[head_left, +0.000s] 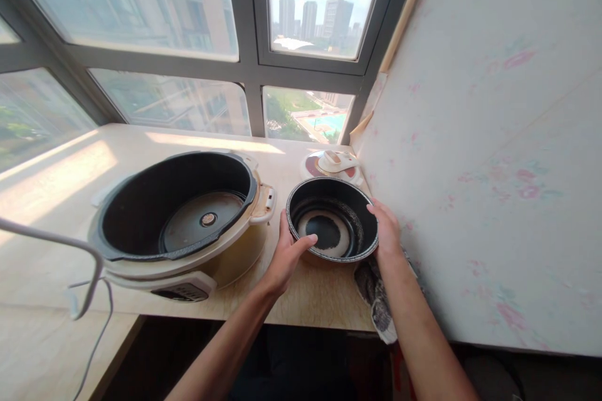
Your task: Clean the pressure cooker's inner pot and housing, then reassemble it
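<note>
Between my two hands is a round black inner pot with a worn pale ring on its inside bottom. My left hand grips its left side, the thumb over the rim and the fingers on the outside. On the opposite side, my right hand clasps the rim, its fingers partly hidden behind the wall. To the left stands a cream electric cooker without a lid, its dark inside showing a round heating plate. Behind the pot lies a cooker lid with a white handle.
A crumpled dark patterned cloth hangs at the counter's front edge, under my right forearm. At the left, a grey cord loops over the marbled counter. Windows close off the back, and a flowered wall bounds the right.
</note>
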Demonstrator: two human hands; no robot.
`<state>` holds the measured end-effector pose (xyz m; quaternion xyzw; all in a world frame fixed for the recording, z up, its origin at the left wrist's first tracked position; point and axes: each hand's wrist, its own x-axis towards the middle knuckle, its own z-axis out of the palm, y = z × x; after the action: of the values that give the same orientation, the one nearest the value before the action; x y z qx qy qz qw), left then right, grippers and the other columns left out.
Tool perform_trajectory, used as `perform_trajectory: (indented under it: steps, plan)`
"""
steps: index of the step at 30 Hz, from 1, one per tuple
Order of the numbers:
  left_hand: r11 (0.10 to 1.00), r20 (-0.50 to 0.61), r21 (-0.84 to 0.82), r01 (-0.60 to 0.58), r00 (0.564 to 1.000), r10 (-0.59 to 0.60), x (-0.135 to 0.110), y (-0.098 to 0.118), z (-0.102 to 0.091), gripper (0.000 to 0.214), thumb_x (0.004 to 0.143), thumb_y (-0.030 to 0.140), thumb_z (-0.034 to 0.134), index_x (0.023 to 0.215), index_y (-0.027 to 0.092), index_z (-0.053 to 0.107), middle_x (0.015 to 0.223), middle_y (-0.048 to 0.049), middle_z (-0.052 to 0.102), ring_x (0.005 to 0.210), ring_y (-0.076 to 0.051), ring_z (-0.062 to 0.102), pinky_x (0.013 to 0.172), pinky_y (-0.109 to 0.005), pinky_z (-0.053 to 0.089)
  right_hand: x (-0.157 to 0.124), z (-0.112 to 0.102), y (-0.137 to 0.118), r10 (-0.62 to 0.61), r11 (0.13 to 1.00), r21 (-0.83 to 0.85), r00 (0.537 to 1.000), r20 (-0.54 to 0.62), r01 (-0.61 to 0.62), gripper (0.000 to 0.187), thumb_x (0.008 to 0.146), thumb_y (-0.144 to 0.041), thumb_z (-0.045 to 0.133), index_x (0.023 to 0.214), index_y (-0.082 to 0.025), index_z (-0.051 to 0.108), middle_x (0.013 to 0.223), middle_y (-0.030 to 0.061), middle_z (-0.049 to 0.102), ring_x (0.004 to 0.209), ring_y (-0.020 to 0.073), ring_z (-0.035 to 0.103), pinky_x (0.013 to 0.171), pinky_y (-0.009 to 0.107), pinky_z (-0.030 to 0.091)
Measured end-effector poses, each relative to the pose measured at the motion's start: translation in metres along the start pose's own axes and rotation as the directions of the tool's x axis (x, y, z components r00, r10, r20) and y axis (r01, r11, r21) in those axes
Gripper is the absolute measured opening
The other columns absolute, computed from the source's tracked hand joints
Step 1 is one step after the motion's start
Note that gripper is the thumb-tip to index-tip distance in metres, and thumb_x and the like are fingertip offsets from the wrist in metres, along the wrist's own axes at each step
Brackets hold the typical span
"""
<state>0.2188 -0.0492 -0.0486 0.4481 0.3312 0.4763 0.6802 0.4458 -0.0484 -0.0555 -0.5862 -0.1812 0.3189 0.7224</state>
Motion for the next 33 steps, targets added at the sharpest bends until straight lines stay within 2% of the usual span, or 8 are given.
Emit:
perform_trajectory:
  steps: [5, 9, 13, 17, 22, 28, 31, 33]
  plan:
    - [0.995, -0.045, 0.102, 0.001, 0.999, 0.004, 0.000, -0.009, -0.010, 0.101, 0.079, 0.029, 0.077, 0.164, 0.031, 0.023, 0.171, -0.0069, 0.030, 0.161, -0.029, 0.019, 0.131, -0.046, 0.009, -0.002, -0.003, 0.003, 0.001, 1.000, -0.031, 0.998, 0.063, 0.001, 0.051, 0.060, -0.041, 0.078, 0.107, -0.022, 0.076, 0.102, 0.0013, 0.080, 0.103, 0.0274, 0.071, 0.098, 0.042, 0.054]
    - [0.993, -0.078, 0.117, 0.013, 0.997, -0.004, 0.002, -0.010, -0.014, 0.099, 0.078, 0.024, 0.073, 0.164, 0.027, 0.025, 0.172, -0.0083, 0.028, 0.160, -0.029, 0.023, 0.131, -0.042, 0.015, -0.012, -0.015, 0.008, -0.092, 0.963, -0.237, 0.983, 0.159, 0.129, 0.052, 0.073, -0.045, 0.073, 0.120, -0.022, 0.072, 0.119, 0.0052, 0.077, 0.113, 0.0288, 0.068, 0.106, 0.045, 0.050]
    - [0.989, -0.138, 0.142, 0.045, 0.990, -0.026, 0.001, -0.007, -0.015, 0.099, 0.074, 0.017, 0.070, 0.163, 0.025, 0.029, 0.172, -0.0096, 0.030, 0.158, -0.032, 0.028, 0.129, -0.042, 0.022, -0.035, -0.042, 0.007, -0.263, 0.834, -0.456, 0.950, 0.167, 0.311, 0.066, 0.090, -0.059, 0.061, 0.140, -0.017, 0.061, 0.147, 0.0155, 0.062, 0.136, 0.0316, 0.057, 0.119, 0.051, 0.038]
    - [0.982, -0.146, 0.183, 0.038, 0.989, -0.011, -0.003, -0.004, -0.019, 0.096, 0.075, 0.016, 0.068, 0.163, 0.026, 0.032, 0.171, -0.0069, 0.032, 0.158, -0.031, 0.027, 0.129, -0.042, 0.021, -0.049, -0.083, 0.006, -0.415, 0.601, -0.631, 0.866, 0.279, 0.491, 0.074, 0.096, -0.066, 0.054, 0.152, -0.018, 0.051, 0.164, 0.0163, 0.042, 0.154, 0.0319, 0.034, 0.128, 0.054, 0.022]
    - [0.959, -0.168, 0.281, 0.043, 0.986, 0.005, -0.009, -0.003, -0.024, 0.092, 0.076, 0.016, 0.063, 0.163, 0.025, 0.032, 0.172, -0.0052, 0.030, 0.159, -0.028, 0.023, 0.131, -0.041, 0.014, -0.042, -0.125, 0.028, -0.094, 0.426, -0.800, 0.900, 0.426, 0.423, 0.086, 0.090, -0.075, 0.056, 0.155, -0.018, 0.048, 0.168, 0.0187, 0.034, 0.157, 0.0378, 0.028, 0.127, 0.060, 0.022]
    - [0.948, -0.185, 0.317, 0.032, 0.982, 0.029, -0.011, -0.004, -0.029, 0.090, 0.074, 0.016, 0.061, 0.160, 0.028, 0.037, 0.171, -0.0023, 0.032, 0.160, -0.029, 0.022, 0.131, -0.041, 0.014, -0.041, -0.126, 0.045, 0.003, 0.202, -0.856, 0.874, 0.486, 0.475, 0.123, 0.064, -0.058, 0.089, 0.164, -0.018, 0.029, 0.172, 0.0210, 0.022, 0.159, 0.0411, 0.017, 0.126, 0.057, 0.024]
    - [0.950, -0.190, 0.310, 0.040, 0.982, 0.020, -0.010, -0.003, -0.029, 0.091, 0.071, 0.016, 0.060, 0.159, 0.026, 0.039, 0.170, -0.0033, 0.035, 0.159, -0.030, 0.025, 0.130, -0.040, 0.017, -0.043, -0.118, 0.038, 0.022, 0.165, -0.876, 0.886, 0.463, 0.453, 0.112, 0.066, -0.040, 0.087, 0.162, -0.017, 0.035, 0.169, 0.0209, 0.031, 0.156, 0.0417, 0.028, 0.123, 0.055, 0.031]
    - [0.952, -0.189, 0.301, 0.049, 0.982, 0.009, -0.008, -0.002, -0.030, 0.090, 0.071, 0.017, 0.058, 0.159, 0.025, 0.040, 0.168, -0.0047, 0.038, 0.157, -0.030, 0.028, 0.129, -0.041, 0.021, -0.045, -0.114, 0.033, -0.036, 0.168, -0.869, 0.884, 0.466, 0.465, 0.095, 0.070, -0.027, 0.080, 0.157, -0.019, 0.043, 0.162, 0.0177, 0.044, 0.148, 0.0384, 0.043, 0.119, 0.052, 0.037]
